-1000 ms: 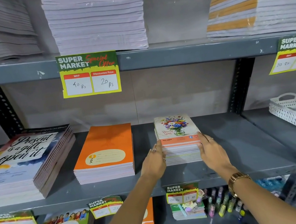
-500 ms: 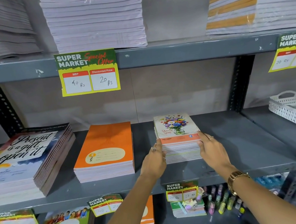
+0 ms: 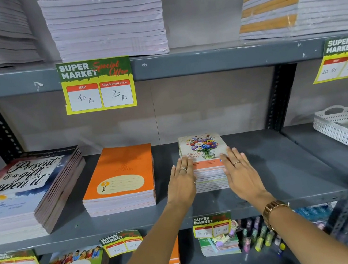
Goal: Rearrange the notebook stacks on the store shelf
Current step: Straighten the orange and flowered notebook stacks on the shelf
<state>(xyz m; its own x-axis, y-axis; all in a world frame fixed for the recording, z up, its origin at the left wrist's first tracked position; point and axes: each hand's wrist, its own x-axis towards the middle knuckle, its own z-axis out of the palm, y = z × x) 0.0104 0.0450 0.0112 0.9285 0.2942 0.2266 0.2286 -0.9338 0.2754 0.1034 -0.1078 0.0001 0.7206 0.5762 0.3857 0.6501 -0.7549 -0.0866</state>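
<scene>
A small stack of flower-cover notebooks (image 3: pixel 201 148) stands on the middle grey shelf (image 3: pixel 284 172). My left hand (image 3: pixel 182 181) presses against its left side and my right hand (image 3: pixel 240 174) against its right side. The fingers of both lie straight and reach over the top cover's near corners, so the stack is clasped between my two hands. To its left sits an orange notebook stack (image 3: pixel 118 172). At the far left lies a larger stack with a "Present is a gift" cover (image 3: pixel 21 187).
A white perforated basket (image 3: pixel 345 129) sits at the right of the shelf, past a black upright post (image 3: pixel 279 95). Tall paper stacks (image 3: pixel 105 23) fill the upper shelf, where a price tag (image 3: pixel 97 84) hangs. More notebooks and pens (image 3: pixel 258 238) lie on the shelf below.
Both hands have slid further back along the flower stack's sides, and the fingers now reach over its top cover. The stack itself looks unmoved.
</scene>
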